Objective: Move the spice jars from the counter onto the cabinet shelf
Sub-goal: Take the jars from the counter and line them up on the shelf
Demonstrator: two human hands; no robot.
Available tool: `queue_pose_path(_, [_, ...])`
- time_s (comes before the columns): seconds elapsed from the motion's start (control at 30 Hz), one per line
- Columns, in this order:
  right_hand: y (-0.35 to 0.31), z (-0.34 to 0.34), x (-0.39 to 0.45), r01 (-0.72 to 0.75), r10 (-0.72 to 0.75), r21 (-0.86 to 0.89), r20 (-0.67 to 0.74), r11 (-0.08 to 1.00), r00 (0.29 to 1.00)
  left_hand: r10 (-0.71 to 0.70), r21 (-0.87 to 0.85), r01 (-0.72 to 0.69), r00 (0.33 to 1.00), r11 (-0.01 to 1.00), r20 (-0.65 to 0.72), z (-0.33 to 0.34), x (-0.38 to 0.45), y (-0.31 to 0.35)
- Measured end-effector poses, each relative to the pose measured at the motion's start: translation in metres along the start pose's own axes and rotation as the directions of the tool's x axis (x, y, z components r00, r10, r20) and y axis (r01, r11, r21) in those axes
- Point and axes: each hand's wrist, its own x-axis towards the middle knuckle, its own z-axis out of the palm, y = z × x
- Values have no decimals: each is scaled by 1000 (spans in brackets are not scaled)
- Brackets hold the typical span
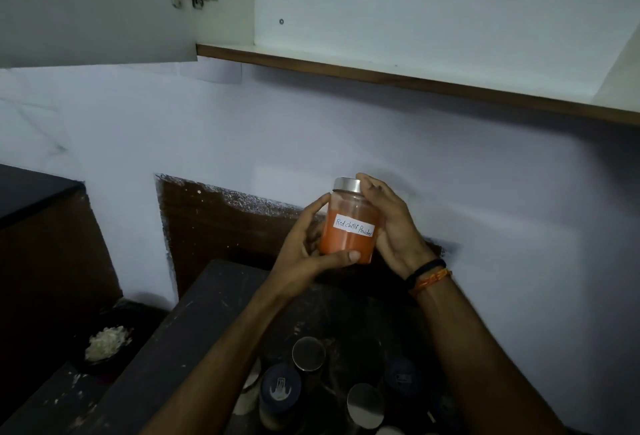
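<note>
Both hands hold one jar of red chilli powder (349, 223) up in the air, above the far edge of the dark desk (194, 323) and well below the cabinet shelf (381, 76). The jar stands nearly upright, its long axis vertical with a slight lean, steel lid on top, label facing out. The left hand (304, 254) curls round its lower body; the right hand (391, 226) wraps its side and lid. More jars (308, 353) stand on the desk near the front edge.
</note>
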Motion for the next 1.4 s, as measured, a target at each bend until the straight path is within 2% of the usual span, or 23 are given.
queue_pose_path(0.17, [-25, 9, 21, 52, -51, -14, 47, 999, 998, -5, 96, -6, 993, 995, 115, -22, 34, 26])
queue_pose_path(0.43, [-82, 45, 76, 224, -216, -100, 83, 969, 973, 92, 249, -119, 989, 961, 119, -60, 99, 80])
queue_pose_path(0.83, [-185, 88, 166, 359, -341, -186, 122, 915, 932, 298, 207, -331, 939, 921, 174, -112, 207, 167])
queue_pose_path(0.93, [-199, 91, 187, 405, -384, -188, 140, 895, 913, 331, 293, -372, 926, 880, 182, -122, 230, 175])
queue_pose_path(1.0, [-206, 90, 201, 419, -400, -180, 132, 890, 907, 359, 454, -409, 912, 791, 196, -135, 245, 177])
queue_pose_path(1.03, [-209, 89, 208, 424, -408, -173, 125, 889, 905, 354, 562, -414, 909, 716, 219, -143, 252, 178])
queue_pose_path(1.07, [-213, 87, 216, 433, -418, -166, 120, 886, 901, 327, 676, -405, 912, 615, 249, -153, 260, 177])
queue_pose_path(1.13, [-219, 83, 232, 452, -440, -164, 107, 877, 892, 213, 873, -344, 935, 346, 284, -169, 278, 172])
queue_pose_path(1.2, [-223, 78, 249, 458, -447, -176, 97, 871, 889, 74, 956, -280, 959, 93, 273, -178, 292, 168])
queue_pose_path(1.23, [-224, 76, 260, 455, -445, -193, 95, 869, 890, 21, 963, -271, 963, 9, 270, -180, 298, 168])
queue_pose_path(1.3, [-226, 74, 280, 448, -437, -240, 97, 861, 894, -14, 953, -295, 956, -73, 294, -182, 307, 167])
queue_pose_path(1.4, [-223, 74, 310, 443, -423, -298, 131, 846, 897, 69, 929, -348, 931, -125, 358, -186, 314, 162])
